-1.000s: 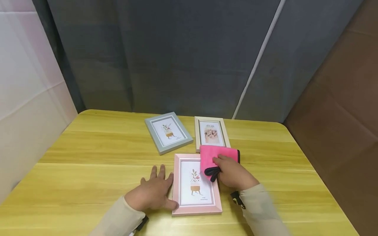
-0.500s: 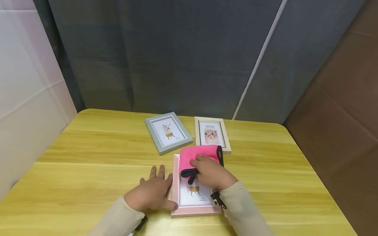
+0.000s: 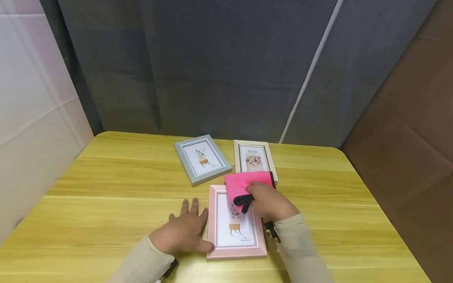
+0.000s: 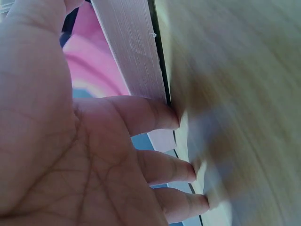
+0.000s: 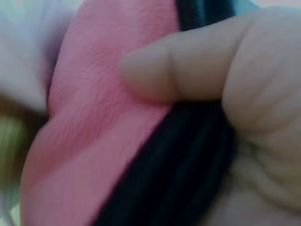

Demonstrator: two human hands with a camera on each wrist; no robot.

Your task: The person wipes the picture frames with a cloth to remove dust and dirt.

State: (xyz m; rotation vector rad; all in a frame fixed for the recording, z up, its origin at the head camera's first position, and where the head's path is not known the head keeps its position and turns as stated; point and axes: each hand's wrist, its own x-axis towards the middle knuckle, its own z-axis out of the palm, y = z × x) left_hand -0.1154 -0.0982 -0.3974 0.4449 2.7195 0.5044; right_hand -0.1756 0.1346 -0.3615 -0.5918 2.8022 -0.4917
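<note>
A pink picture frame (image 3: 236, 252) lies flat on the wooden table, with a drawing of a potted plant inside. My left hand (image 3: 182, 234) is spread at its left side. The thumb rests on the frame's lower left corner, and the fingertips (image 4: 162, 115) touch the tabletop along its edge. My right hand (image 3: 270, 201) grips a folded pink cloth (image 3: 240, 182) with black edging over the frame's upper right part. Up close, the right thumb (image 5: 150, 70) presses into the cloth (image 5: 94, 117). The other right fingers are hidden.
Behind the pink frame, a grey-blue picture frame (image 3: 187, 167) lies at an angle on the left. A cream picture frame (image 3: 237, 157) lies on the right, its lower part covered by the cloth. A dark curtain (image 3: 212, 70) hangs behind the table (image 3: 106, 188).
My right hand swept the cloth left across the pink frame's picture, then back to the right and slightly away from me. The left hand and the frames have stayed in place.
</note>
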